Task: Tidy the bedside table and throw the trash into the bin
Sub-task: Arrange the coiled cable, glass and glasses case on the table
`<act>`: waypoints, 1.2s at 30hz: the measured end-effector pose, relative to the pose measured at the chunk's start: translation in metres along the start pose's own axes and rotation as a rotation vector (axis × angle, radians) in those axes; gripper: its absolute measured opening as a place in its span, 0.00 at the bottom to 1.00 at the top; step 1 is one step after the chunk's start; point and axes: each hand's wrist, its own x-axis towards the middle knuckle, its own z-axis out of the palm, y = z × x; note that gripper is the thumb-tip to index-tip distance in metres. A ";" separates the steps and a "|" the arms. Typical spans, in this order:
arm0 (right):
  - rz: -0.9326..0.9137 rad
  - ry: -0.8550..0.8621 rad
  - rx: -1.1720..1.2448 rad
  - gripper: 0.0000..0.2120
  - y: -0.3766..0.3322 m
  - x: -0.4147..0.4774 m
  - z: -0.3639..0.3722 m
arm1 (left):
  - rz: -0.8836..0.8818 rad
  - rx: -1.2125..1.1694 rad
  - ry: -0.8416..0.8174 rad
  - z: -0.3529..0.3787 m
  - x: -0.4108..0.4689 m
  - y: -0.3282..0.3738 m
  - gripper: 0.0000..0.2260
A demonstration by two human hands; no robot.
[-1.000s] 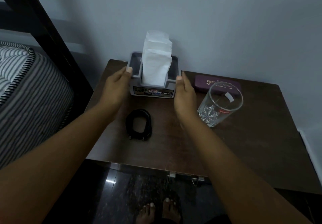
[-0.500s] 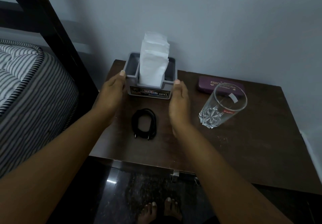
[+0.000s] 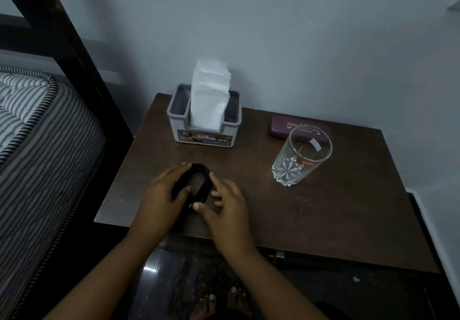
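A coiled black cable [image 3: 199, 168] lies on the dark wooden bedside table [image 3: 336, 220] near its front left. My left hand [image 3: 161, 195] grips the coil's left side, fingers over the outside and thumb inside the loop. From the other side my right hand [image 3: 229, 202] holds the coil's lower right, index finger along the cable and thumb at its plug end. A grey tissue holder [image 3: 178, 120] with white tissues [image 3: 209, 95] stands at the back left. No bin is in view.
A clear drinking glass [image 3: 298, 162] stands right of centre, and a purple case [image 3: 280, 126] lies behind it by the wall. A striped mattress [image 3: 37, 133] and a dark bed post [image 3: 62, 35] flank the table's left. My bare feet [image 3: 219, 302] stand on the dark floor below.
Both hands left the sides of the tissue holder, drew back toward me and closed on the black cable. The holder stays at the back left.
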 end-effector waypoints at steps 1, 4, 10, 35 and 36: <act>-0.034 -0.005 -0.035 0.32 -0.001 -0.002 0.000 | -0.004 0.002 0.001 0.000 -0.003 0.001 0.22; -0.108 -0.075 -0.141 0.26 -0.004 -0.005 -0.004 | -0.024 0.020 -0.002 0.005 -0.012 0.002 0.23; -0.116 -0.202 -0.175 0.18 0.001 -0.010 -0.036 | -0.052 0.003 -0.024 0.020 -0.033 0.019 0.23; 0.100 0.089 -0.497 0.23 0.080 -0.038 -0.248 | 0.041 -0.314 -0.311 0.172 -0.025 0.156 0.27; 0.065 0.151 -0.488 0.23 0.075 -0.040 -0.248 | 0.027 -0.348 -0.270 0.165 -0.029 0.153 0.24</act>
